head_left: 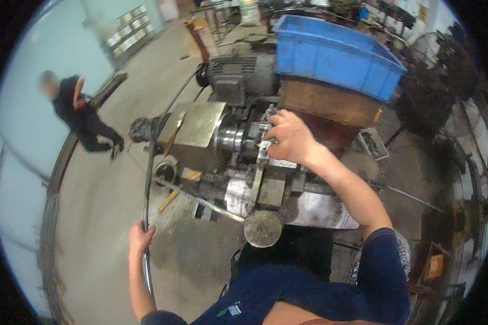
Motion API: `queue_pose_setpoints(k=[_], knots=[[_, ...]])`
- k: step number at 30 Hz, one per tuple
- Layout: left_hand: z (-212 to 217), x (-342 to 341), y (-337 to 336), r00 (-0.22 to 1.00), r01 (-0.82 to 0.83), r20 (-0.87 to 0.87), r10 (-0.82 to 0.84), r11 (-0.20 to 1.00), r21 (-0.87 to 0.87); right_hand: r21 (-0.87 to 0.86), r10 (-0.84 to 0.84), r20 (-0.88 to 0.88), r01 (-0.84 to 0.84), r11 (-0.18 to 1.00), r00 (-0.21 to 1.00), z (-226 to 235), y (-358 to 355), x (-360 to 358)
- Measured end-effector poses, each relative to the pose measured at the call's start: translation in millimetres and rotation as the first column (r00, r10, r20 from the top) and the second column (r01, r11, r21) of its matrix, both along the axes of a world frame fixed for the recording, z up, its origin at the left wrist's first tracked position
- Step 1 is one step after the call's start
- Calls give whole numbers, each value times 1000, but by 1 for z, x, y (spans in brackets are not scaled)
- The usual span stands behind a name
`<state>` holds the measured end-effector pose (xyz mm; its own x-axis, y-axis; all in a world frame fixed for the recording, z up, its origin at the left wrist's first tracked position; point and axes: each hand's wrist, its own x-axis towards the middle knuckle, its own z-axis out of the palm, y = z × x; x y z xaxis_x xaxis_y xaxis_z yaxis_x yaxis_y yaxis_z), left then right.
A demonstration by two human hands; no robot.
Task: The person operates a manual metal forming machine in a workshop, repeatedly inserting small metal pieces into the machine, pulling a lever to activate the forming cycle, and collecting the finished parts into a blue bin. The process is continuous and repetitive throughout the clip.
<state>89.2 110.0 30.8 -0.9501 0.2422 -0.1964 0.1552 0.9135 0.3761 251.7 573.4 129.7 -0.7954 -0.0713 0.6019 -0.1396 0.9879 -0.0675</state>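
Note:
My left hand [141,238] is closed round a long metal lever [148,200] that runs up along the left side of a small lathe. My right hand [291,136] reaches over the lathe's middle, its fingers curled down beside the shiny round spindle end [232,135]. What these fingers hold is hidden behind the hand. Just below them is the metal slide [272,189], with a round handwheel [263,228] at its near end. A flat metal cover [199,123] lies over the headstock, and a dark electric motor [241,73] sits behind it.
A blue plastic crate [336,57] stands on a brown box [325,103] behind the lathe. At far left a person [81,111] stands by the wall. A dark fan [428,92] is at the right. A wooden-handled tool [168,201] lies beside the machine.

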Motion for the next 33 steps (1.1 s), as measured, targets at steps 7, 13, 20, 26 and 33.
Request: queue_pose_setpoints(k=[7,13,20,26,33], knots=[[-35,-47,16,968,-44,222,-114,798,601,120,-381,-187,405,906,906,122,123,47],[-25,-39,27,977,-27,178,-117,762,648,-105,-530,-284,524,845,799,142,157,72],[-62,-62,-18,943,-194,327,-68,687,700,-139,-579,17,575,806,815,21,108,247],[-29,-37,17,944,-210,329,19,804,556,-263,-663,708,962,71,243,-121,31,432],[-23,-27,22,947,-235,295,128,901,365,115,-627,772,948,297,103,-211,-23,474]])
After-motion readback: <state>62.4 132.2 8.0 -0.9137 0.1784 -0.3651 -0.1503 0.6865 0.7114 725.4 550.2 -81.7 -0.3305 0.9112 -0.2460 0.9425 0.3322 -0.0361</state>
